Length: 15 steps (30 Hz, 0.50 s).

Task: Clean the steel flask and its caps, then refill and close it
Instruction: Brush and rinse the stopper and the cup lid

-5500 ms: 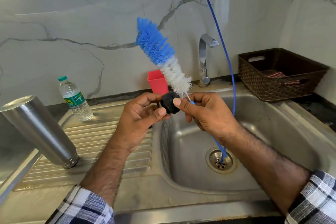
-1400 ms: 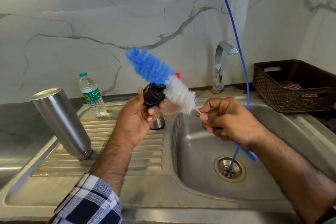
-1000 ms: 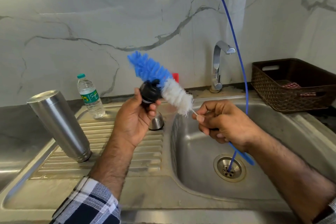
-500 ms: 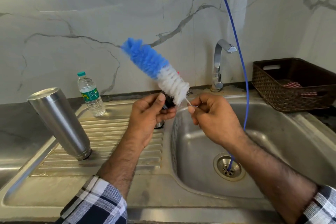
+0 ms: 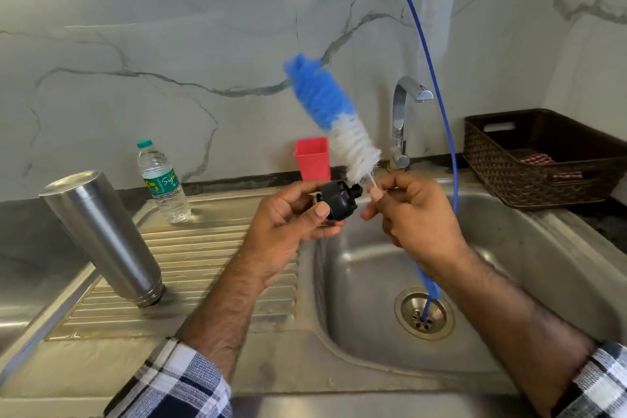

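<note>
A black flask cap [image 5: 337, 199] is gripped in the left hand [image 5: 291, 217] above the sink's [image 5: 509, 248] left rim. A blue-and-white bottle brush [image 5: 334, 119] is pinched by its wire stem in the right hand [image 5: 412, 214], bristles angled up and far-left. The steel flask [image 5: 101, 234] is stood upside down on the drainboard [image 5: 203, 265], with a water bottle [image 5: 163, 181] beyond it.

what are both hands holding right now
Left hand: closed around the black flask cap.
Right hand: closed, pinching the stem of the blue and white bottle brush just below the bristles.
</note>
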Available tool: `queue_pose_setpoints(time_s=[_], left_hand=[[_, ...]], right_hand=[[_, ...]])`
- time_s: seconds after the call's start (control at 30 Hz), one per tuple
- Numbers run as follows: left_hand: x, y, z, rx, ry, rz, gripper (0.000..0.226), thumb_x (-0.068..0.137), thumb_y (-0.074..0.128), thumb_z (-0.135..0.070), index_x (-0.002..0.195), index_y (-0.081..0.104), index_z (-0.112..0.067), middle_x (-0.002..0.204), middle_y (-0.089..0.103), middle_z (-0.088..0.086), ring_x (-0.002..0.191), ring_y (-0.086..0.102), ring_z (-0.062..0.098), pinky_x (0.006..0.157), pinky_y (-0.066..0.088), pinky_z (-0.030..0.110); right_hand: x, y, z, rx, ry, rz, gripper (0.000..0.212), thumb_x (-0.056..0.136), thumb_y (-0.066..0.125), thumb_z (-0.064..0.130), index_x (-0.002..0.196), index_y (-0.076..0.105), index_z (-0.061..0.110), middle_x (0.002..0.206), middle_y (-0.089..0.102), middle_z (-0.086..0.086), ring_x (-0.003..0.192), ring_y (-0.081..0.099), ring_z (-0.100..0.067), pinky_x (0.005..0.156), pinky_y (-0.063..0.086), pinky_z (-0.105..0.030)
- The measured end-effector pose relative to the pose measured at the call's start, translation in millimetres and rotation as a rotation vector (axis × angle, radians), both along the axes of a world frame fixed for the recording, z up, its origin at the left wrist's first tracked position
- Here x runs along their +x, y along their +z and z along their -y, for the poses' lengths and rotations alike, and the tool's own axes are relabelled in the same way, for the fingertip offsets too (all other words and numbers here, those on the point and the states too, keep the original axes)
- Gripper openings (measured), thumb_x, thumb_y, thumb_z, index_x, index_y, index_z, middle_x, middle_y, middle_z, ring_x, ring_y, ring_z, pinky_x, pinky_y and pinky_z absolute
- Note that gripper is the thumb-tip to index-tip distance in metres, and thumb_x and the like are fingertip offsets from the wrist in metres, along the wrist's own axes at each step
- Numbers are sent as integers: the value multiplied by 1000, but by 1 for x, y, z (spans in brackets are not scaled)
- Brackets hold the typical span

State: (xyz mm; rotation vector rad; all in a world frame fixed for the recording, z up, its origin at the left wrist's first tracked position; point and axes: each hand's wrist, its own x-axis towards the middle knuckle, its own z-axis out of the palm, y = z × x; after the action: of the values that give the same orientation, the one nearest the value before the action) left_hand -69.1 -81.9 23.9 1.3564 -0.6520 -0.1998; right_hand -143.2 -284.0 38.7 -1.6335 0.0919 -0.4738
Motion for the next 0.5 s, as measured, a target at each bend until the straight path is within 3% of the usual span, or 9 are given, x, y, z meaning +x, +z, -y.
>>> queue_pose_setpoints(time_s=[0.07, 0.13, 0.23, 0.33, 0.43, 0.5], left_hand=[[0, -1, 2, -4, -40, -15, 47, 94, 68, -8, 140, 60, -5, 123, 73, 26, 108, 75, 44, 89, 64, 44], [-3, -3, 6, -21, -98, -37, 45, 93, 66, -4, 138, 61, -6, 127, 71, 26, 111, 74, 43, 90, 63, 44], [-4, -7, 9, -51, -158, -69, 43, 94, 64, -2, 136, 62, -7, 125, 72, 23, 108, 74, 38, 89, 63, 42], [-7, -6, 12, -99, -225, -114, 42, 94, 66, -5, 136, 65, -9, 125, 73, 19, 106, 75, 33, 88, 63, 41], [-9, -3, 11, -104, -243, -99, 45, 89, 72, -9, 134, 68, -11, 125, 73, 18, 107, 75, 33, 86, 64, 39], [-8, -4, 12, -24, -201, -45, 44, 91, 70, -1, 134, 67, -10, 125, 73, 18, 111, 74, 33, 86, 64, 39]], right_hand=[[0, 1, 6, 292, 102, 15, 18, 104, 61, 11, 112, 63, -4, 82, 73, -14, 43, 32, -12, 40, 23, -21], [1, 1, 9, 433, 229, -1, 23, 98, 65, 13, 110, 62, -6, 79, 65, -12, 41, 29, -8, 38, 19, -18], [0, -2, 7, 485, 354, -32, 17, 86, 72, 19, 96, 68, 6, 73, 54, -7, 42, 29, -5, 40, 14, -19], [-1, -5, 8, 541, 423, -57, 10, 87, 71, 24, 81, 71, 16, 70, 44, -3, 43, 28, -5, 42, 10, -23], [-2, -7, 8, 539, 500, -121, 21, 83, 78, 38, 78, 70, 18, 70, 40, 0, 44, 28, -4, 41, 11, -22], [1, -12, 6, 554, 479, -152, 46, 71, 90, 39, 91, 62, 10, 73, 41, -2, 41, 28, -4, 37, 15, -19]])
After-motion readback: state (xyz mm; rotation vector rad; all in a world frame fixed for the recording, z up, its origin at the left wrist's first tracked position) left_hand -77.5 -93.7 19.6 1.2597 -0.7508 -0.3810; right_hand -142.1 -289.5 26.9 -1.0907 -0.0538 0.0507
